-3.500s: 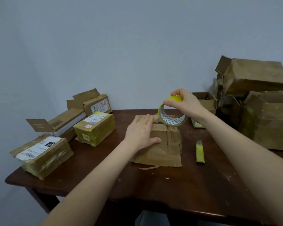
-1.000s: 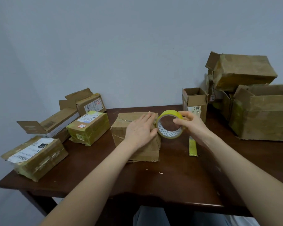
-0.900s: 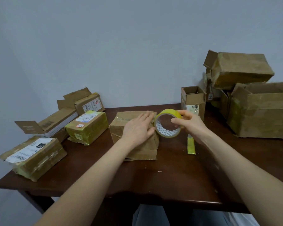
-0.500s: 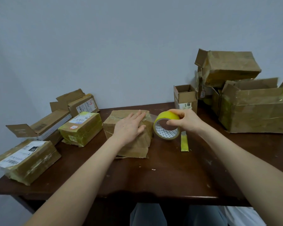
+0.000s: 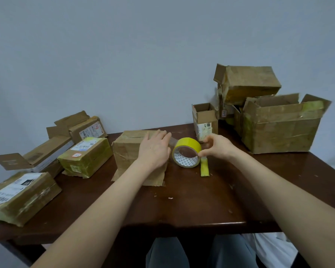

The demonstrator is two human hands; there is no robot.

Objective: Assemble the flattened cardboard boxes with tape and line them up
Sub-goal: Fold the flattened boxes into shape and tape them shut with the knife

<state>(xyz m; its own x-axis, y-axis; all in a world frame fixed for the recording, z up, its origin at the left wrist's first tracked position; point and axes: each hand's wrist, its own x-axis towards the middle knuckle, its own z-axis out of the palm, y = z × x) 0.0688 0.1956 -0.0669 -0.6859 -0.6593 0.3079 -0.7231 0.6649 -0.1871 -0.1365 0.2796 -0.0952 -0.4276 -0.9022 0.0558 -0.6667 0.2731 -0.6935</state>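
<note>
Cardboard box (image 5: 127, 151) upright under flat left hand (image 5: 154, 149); tape roll (image 5: 189, 146) on edge, right hand (image 5: 219, 147) pinching it.

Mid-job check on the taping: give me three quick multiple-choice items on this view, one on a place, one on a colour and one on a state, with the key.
1. Where is the tape roll relative to the centre box?
A. On top of it. B. Just right of it. C. Left of it.
2. What colour is the roll's outer face?
A. Red. B. Blue. C. Yellow.
3. What is the left hand doing?
A. Lying flat on the centre box. B. Gripping the roll. C. Curled in a fist, holding nothing.

Key: 1 B, the roll sits between the box and the right hand, which pinches its rim. 2 C, a yellow band wraps the roll. 3 A, its straight fingers rest on the box.
</note>
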